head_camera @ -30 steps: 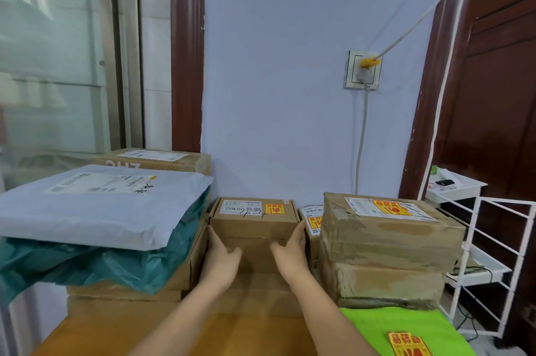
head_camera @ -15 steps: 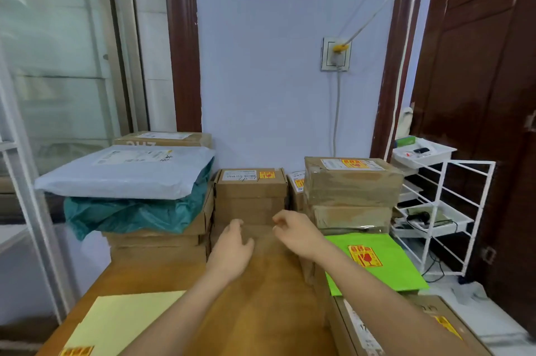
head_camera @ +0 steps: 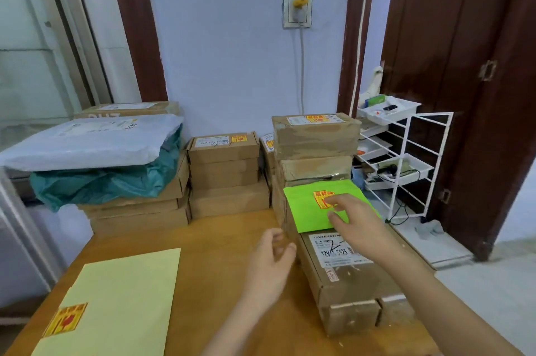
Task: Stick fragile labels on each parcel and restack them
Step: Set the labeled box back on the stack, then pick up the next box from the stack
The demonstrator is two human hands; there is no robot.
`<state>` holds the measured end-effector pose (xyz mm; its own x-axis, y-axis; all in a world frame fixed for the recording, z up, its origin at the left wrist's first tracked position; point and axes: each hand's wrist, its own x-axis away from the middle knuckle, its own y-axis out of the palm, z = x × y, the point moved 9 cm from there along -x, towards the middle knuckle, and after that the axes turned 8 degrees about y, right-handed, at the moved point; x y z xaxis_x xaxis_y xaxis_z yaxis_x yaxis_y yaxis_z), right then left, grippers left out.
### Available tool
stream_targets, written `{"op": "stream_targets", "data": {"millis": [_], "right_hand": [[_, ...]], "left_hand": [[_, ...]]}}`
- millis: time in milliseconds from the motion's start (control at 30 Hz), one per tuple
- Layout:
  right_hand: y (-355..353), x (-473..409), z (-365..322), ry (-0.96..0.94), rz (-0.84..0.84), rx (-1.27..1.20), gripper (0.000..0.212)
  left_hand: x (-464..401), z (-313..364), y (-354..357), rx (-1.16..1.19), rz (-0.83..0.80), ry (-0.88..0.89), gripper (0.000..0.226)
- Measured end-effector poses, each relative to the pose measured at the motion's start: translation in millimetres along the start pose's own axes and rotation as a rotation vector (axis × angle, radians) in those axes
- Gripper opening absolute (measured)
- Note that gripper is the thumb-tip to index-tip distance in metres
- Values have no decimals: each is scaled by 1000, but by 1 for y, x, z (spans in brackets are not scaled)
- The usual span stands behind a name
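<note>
Right hand [head_camera: 355,215] over the green backing sheet [head_camera: 307,212], fingers loosely spread, fingertips at the edge of the red-and-yellow fragile label [head_camera: 322,197] on it; no pinch visible yet. Left hand [head_camera: 271,254] hovers above the tabletop [head_camera: 208,242], fingers loosely curled, holding nothing, just beside the near cardboard parcel [head_camera: 342,271].

Green sheet lies across the far end of that parcel, leaning toward the right-hand stack [head_camera: 316,141], whose top box already carries a label. The near parcel shows only a shipping label and no fragile sticker that I can make out.

Risks, as judged:
- Sheet is unanchored. A one-handed peel may lift or slide it instead of freeing the label; the left hand is near enough to pin it.
- Label may curl and stick to itself or the fingers once free.
- Placing it over the printed address would hide it.

A second label sits on the yellow sheet [head_camera: 121,297] at front left.
</note>
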<state>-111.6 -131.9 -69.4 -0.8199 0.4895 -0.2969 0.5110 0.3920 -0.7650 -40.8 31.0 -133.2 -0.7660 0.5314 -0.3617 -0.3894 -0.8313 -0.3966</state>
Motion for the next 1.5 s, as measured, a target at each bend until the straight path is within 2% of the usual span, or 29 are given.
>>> {"op": "stream_targets", "data": {"millis": [233,400,533,633,833,1000,1133,1300,1400,1500], "right_hand": [[-36,36,83,234,131,49,31],[-44,52,129,395,176,60,31],[-40,60,153,533,112,4,45],[-30,66,158,584,30,-84,41],[-20,74,156,595,22,-325,27],[-23,75,152,593,58,-411,22],[-31,76,147,584,97,-445,17],[-41,79,143,592,109,-435,14],[-46,82,138,582,99,-409,13],[-51,84,134,571,85,-383,12]], "left_hand": [[26,-19,41,177,-22,-155,23],[34,-19,52,205,-56,-187,33],[38,-20,53,253,-56,-216,35],[40,-20,55,285,-65,-223,34],[43,-25,63,335,-90,-255,40],[44,-25,62,362,-66,-276,44],[43,-19,62,401,-78,-249,61],[43,-9,61,467,-76,-221,28],[47,-4,58,480,-74,-236,29],[49,-1,54,456,-60,-235,38]]}}
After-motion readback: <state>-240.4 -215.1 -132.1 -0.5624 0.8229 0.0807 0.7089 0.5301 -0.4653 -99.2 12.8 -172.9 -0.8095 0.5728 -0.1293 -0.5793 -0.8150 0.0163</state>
